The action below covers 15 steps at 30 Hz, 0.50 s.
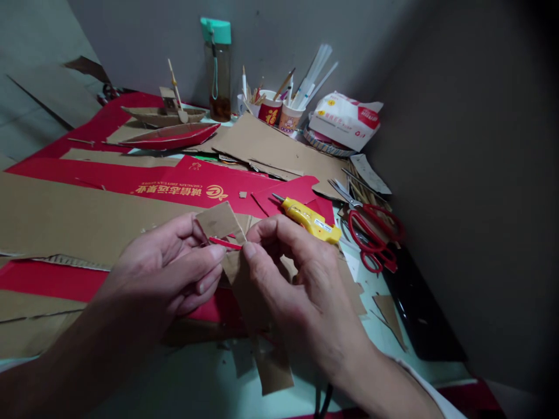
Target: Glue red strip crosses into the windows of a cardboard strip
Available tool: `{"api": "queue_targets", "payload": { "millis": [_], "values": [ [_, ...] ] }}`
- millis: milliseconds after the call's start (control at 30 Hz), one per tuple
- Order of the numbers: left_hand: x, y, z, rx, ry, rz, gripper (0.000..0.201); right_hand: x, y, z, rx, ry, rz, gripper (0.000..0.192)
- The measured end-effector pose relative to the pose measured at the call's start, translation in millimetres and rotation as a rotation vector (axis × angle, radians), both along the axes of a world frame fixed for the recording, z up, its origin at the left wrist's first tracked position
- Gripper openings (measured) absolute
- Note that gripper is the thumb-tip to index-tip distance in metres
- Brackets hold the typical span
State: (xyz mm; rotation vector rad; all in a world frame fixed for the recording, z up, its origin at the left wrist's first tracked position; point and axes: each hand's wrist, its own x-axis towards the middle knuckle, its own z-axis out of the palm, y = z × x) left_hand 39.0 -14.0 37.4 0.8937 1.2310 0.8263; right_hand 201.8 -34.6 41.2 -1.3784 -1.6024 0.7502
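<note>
Between both hands is a small folded piece of cardboard, brown on its upper face with a red strip along its lower edge. My left hand pinches its left side between thumb and fingers. At its right corner, the thumb and forefinger of my right hand press together on it. Just beyond my right hand lies a yellow hot glue gun, its nozzle pointing left. A long brown cardboard strip hangs or lies below the hands; whether it joins the small piece is hidden.
Red-handled scissors rest at the right, near a black glossy slab. Red printed cardboard covers the middle. Behind stand a cardboard boat, a red boat hull, a bottle, cups of sticks and a tissue pack.
</note>
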Motion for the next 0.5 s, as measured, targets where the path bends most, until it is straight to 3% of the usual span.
{"api": "queue_targets", "payload": {
  "millis": [300, 500],
  "values": [
    [3.6, -2.4, 6.8, -0.068, -0.038, 0.092, 0.024, 3.8, 4.3, 7.4, -0.204, 0.203, 0.023, 0.013],
    [0.9, -1.8, 5.5, -0.036, -0.058, 0.102, 0.026, 4.2, 5.5, 10.0, -0.236, 0.222, 0.028, 0.013]
  ]
}}
